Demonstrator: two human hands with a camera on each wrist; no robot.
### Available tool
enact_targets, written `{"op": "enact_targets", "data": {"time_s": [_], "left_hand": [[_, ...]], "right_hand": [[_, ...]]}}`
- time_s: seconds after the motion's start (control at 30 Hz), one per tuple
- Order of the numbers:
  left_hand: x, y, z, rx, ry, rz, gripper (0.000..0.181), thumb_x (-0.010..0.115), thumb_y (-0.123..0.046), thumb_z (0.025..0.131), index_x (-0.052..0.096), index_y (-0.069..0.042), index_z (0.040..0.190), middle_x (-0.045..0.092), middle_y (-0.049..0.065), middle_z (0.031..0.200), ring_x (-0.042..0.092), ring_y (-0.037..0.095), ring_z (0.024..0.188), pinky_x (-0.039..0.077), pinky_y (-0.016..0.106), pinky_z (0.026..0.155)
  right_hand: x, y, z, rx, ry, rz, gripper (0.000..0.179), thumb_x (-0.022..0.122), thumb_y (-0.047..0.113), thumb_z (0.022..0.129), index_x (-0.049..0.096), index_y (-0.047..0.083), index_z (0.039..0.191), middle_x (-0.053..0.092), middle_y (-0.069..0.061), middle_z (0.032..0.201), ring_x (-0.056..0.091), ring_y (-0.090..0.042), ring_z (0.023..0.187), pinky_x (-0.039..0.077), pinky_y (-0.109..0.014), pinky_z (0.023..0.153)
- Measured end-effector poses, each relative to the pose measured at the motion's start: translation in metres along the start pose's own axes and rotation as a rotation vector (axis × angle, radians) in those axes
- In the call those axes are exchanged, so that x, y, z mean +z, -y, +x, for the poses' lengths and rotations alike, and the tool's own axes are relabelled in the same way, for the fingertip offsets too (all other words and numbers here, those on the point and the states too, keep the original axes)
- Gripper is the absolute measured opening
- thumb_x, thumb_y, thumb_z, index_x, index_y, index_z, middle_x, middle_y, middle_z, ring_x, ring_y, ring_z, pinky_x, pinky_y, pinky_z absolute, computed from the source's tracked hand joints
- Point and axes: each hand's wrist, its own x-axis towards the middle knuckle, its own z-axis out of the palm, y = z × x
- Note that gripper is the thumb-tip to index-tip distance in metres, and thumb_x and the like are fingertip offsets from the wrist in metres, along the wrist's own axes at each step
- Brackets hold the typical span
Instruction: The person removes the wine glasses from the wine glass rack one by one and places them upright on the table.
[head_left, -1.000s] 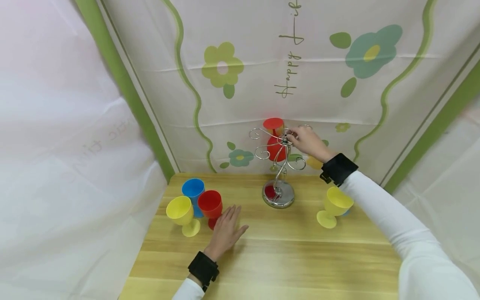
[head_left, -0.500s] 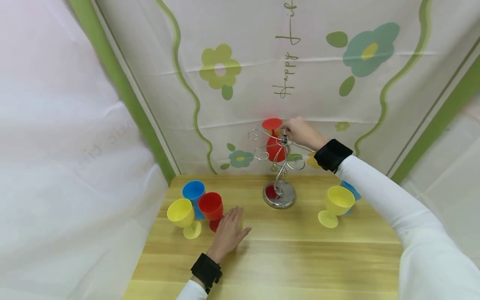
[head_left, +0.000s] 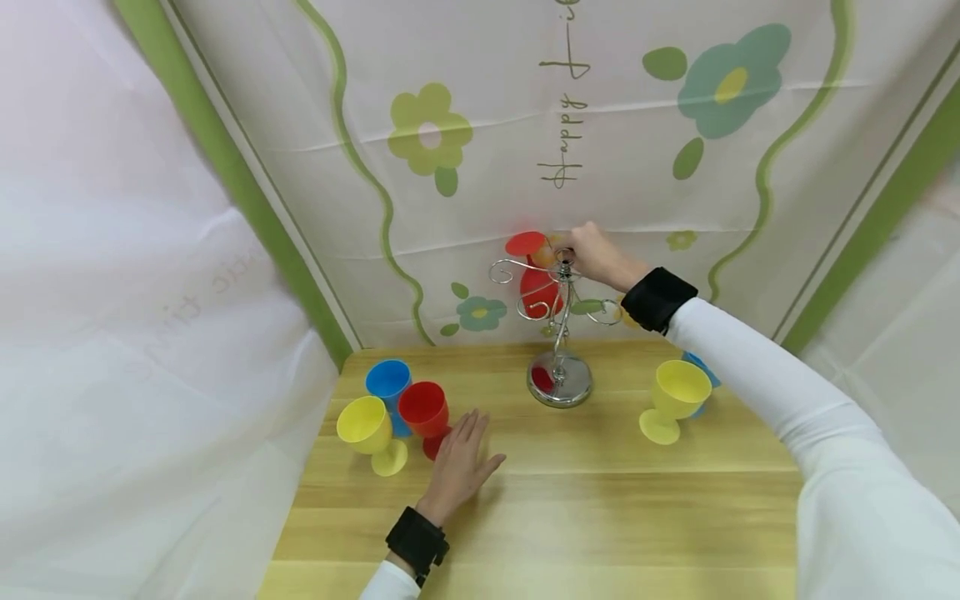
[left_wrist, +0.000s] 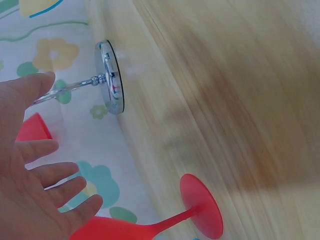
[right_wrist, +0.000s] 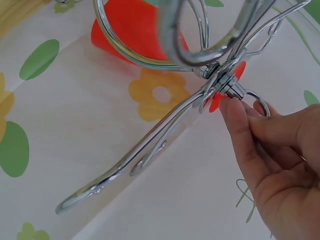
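A chrome goblet rack [head_left: 567, 389] with curled arms stands at the table's back. One red goblet [head_left: 537, 285] hangs upside down from it, foot up and leaning left. My right hand [head_left: 596, 257] pinches the small ring at the rack's top; in the right wrist view, thumb and fingers [right_wrist: 237, 125] close on it beside the centre nut. My left hand [head_left: 459, 467] lies low over the table with fingers spread, fingertips right at the foot of an upright red goblet [head_left: 424, 407]. The left wrist view shows that palm [left_wrist: 30, 195] holding nothing.
A blue goblet [head_left: 387, 380] and a yellow goblet [head_left: 364, 423] stand left of the upright red one. On the right is another yellow goblet [head_left: 678, 390], with a blue goblet [head_left: 701, 367] partly hidden behind it. Flowered cloth [head_left: 480, 200] hangs behind the wooden table [head_left: 600, 525].
My right hand has moved from the front of the rack's top to behind it. The rack's arms have turned, and the hanging red goblet has shifted and tilted left. My left hand stays nearly still.
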Motion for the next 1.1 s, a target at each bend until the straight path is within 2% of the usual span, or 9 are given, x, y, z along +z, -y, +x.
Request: {"op": "enact_targets", "data": {"time_s": [0.1, 0.2, 0.4, 0.57, 0.8, 1.1], "left_hand": [[-0.003, -0.001, 0.000, -0.009, 0.003, -0.010, 0.072, 0.071, -0.046, 0.094, 0.048, -0.006, 0.150, 0.046, 0.019, 0.158, 0.045, 0.039, 0.145, 0.043, 0.060, 0.114], [-0.004, 0.000, -0.001, -0.012, 0.001, -0.015, 0.073, 0.073, -0.045, 0.093, 0.049, -0.006, 0.150, 0.046, 0.020, 0.157, 0.045, 0.040, 0.144, 0.044, 0.060, 0.114], [-0.002, 0.001, -0.004, -0.015, 0.024, -0.036, 0.072, 0.072, -0.044, 0.094, 0.048, -0.007, 0.151, 0.045, 0.021, 0.158, 0.045, 0.041, 0.144, 0.044, 0.062, 0.113], [-0.001, 0.000, -0.005, -0.011, 0.020, -0.037, 0.071, 0.072, -0.044, 0.094, 0.048, -0.008, 0.150, 0.046, 0.020, 0.157, 0.045, 0.041, 0.144, 0.044, 0.063, 0.112], [0.003, -0.001, -0.002, 0.002, -0.013, -0.034, 0.069, 0.073, -0.042, 0.093, 0.050, -0.007, 0.149, 0.048, 0.021, 0.156, 0.047, 0.042, 0.142, 0.046, 0.063, 0.110], [0.011, -0.002, 0.000, -0.005, -0.032, -0.015, 0.069, 0.073, -0.042, 0.093, 0.050, -0.007, 0.149, 0.048, 0.021, 0.155, 0.047, 0.041, 0.142, 0.046, 0.064, 0.109]], "right_hand": [[0.000, -0.001, 0.002, 0.001, 0.001, 0.012, 0.028, 0.052, -0.019, 0.092, 0.077, -0.007, 0.097, 0.075, -0.026, 0.097, 0.058, -0.028, 0.072, 0.037, -0.031, 0.065], [0.001, -0.001, 0.002, 0.019, 0.009, 0.032, 0.030, 0.052, -0.019, 0.092, 0.078, -0.007, 0.102, 0.075, -0.027, 0.103, 0.070, -0.035, 0.084, 0.040, -0.031, 0.065], [0.002, 0.002, 0.002, 0.082, 0.041, 0.074, 0.027, 0.056, -0.016, 0.095, 0.077, -0.006, 0.108, 0.075, -0.026, 0.109, 0.072, -0.039, 0.101, 0.051, -0.035, 0.073], [0.003, 0.003, 0.005, 0.076, 0.038, 0.077, 0.027, 0.056, -0.016, 0.094, 0.078, -0.005, 0.105, 0.076, -0.025, 0.103, 0.073, -0.036, 0.094, 0.053, -0.036, 0.075], [0.006, -0.003, 0.010, 0.001, 0.041, 0.101, 0.030, 0.054, -0.020, 0.091, 0.079, -0.004, 0.092, 0.077, -0.022, 0.090, 0.073, -0.035, 0.086, 0.061, -0.043, 0.078], [0.009, -0.009, 0.012, -0.015, 0.035, 0.110, 0.029, 0.056, -0.019, 0.091, 0.079, -0.002, 0.092, 0.077, -0.019, 0.091, 0.072, -0.035, 0.087, 0.061, -0.044, 0.082]]}}
